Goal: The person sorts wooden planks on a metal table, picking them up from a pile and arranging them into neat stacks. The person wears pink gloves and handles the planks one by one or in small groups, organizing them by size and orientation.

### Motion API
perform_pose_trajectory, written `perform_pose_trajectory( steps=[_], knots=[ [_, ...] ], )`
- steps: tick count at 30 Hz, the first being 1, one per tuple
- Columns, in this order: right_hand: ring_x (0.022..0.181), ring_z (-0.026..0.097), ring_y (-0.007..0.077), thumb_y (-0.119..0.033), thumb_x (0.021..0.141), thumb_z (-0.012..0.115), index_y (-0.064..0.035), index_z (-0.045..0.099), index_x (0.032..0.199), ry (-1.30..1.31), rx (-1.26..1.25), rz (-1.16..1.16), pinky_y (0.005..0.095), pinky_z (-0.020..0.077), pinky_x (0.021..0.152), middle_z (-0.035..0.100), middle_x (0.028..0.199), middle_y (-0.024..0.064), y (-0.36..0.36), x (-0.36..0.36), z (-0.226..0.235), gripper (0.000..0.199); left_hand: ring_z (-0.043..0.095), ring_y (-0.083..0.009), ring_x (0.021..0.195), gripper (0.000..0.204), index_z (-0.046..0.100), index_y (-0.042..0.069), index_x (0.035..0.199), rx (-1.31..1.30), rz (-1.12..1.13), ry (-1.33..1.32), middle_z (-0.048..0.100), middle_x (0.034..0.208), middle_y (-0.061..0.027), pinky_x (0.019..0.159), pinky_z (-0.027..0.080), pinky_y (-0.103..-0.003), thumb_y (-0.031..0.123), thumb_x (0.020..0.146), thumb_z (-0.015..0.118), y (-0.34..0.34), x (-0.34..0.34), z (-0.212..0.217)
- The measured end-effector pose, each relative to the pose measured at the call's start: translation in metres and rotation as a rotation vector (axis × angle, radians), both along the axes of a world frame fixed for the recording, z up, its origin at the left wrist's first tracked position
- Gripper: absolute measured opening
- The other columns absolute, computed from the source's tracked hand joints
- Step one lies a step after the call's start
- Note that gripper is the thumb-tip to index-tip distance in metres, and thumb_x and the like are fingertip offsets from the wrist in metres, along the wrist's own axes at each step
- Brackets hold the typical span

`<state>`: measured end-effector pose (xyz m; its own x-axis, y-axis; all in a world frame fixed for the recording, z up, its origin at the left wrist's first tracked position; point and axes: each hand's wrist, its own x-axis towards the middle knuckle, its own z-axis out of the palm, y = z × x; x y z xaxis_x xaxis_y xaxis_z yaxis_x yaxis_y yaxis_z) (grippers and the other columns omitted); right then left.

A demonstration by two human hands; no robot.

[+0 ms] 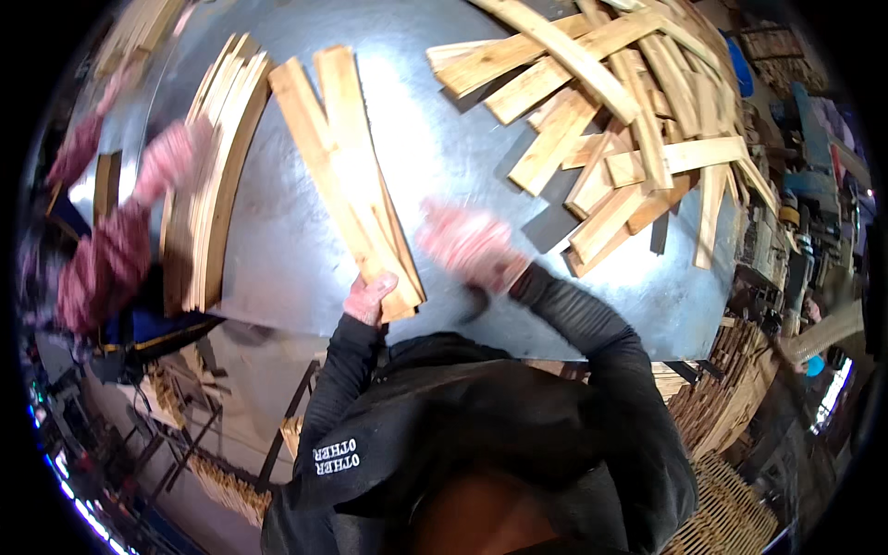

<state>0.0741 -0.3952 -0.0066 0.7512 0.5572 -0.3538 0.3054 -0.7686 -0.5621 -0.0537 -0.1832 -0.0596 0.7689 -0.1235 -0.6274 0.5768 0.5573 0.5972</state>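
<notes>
Two long wooden boards point(347, 157) lie crossed at a narrow angle on the metal table, their near ends overlapping close to its front edge. My left hand point(370, 298) is closed round the near end of the upper board, thumb on top and fingers mostly hidden. To the right of the boards and apart from them, my right hand point(467, 245) is over the table. Motion smears its fingers, so their pose cannot be made out. Both hands look covered in pale, pinkish gloves.
The metal table point(277, 222) has a loose heap of boards point(629, 120) at the far right. A neat stack of boards point(222, 176) stands at left, where a co-worker's blurred hand point(176, 162) reaches over it. More wood point(726, 398) is piled below the table's right side.
</notes>
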Motion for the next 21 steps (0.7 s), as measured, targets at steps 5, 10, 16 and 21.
perform_pose_trajectory(
  steps=[5, 10, 16, 21],
  knots=[
    [0.130, 0.046, 0.0407, -0.060, 0.076, 0.067, -0.0009, 0.030, 0.148, -0.935, -0.693, -0.599, 0.0461, 0.0289, 0.114, 0.046, 0.143, 0.0246, -0.160, 0.202, 0.021, 0.101, 0.066, -0.0236, 0.099, 0.055, 0.051, -0.002, 0.130, 0.092, 0.052, 0.039, 0.066, 0.111, -0.0117, 0.089, 0.054, -0.038, 0.017, 0.083, 0.072, -0.019, 0.010, 0.010],
    [0.108, 0.063, 0.0358, -0.054, 0.085, 0.057, 0.0054, 0.040, 0.139, -0.125, -0.306, -0.510, 0.0372, 0.0510, 0.091, 0.064, 0.114, 0.0269, -0.165, 0.200, 0.008, 0.082, 0.061, -0.0209, 0.101, 0.057, 0.051, -0.001, 0.129, 0.144, 0.062, 0.092, 0.063, 0.111, -0.0086, 0.092, 0.050, -0.036, 0.020, 0.081, 0.074, -0.032, 0.011, 0.005],
    [0.108, 0.059, 0.0335, -0.059, 0.090, 0.053, 0.0024, 0.037, 0.139, 0.103, 0.011, -0.308, 0.0418, 0.0482, 0.094, 0.057, 0.119, 0.0249, -0.008, -0.019, 0.025, 0.080, 0.058, -0.0259, 0.114, 0.065, 0.048, -0.001, 0.133, -0.226, 0.219, 0.180, 0.059, 0.124, -0.0143, 0.097, 0.049, -0.037, 0.042, 0.089, 0.070, -0.052, 0.018, -0.003],
    [0.115, 0.055, 0.0393, -0.049, 0.085, 0.067, 0.0046, 0.027, 0.143, -0.281, 0.095, -0.461, 0.0464, 0.0462, 0.095, 0.051, 0.128, 0.0276, -0.010, 0.002, -0.012, 0.088, 0.064, -0.0248, 0.102, 0.054, 0.050, -0.002, 0.130, 0.133, 0.046, 0.024, 0.063, 0.114, -0.0126, 0.090, 0.053, -0.040, 0.024, 0.088, 0.072, -0.043, 0.015, -0.010]
  ],
)
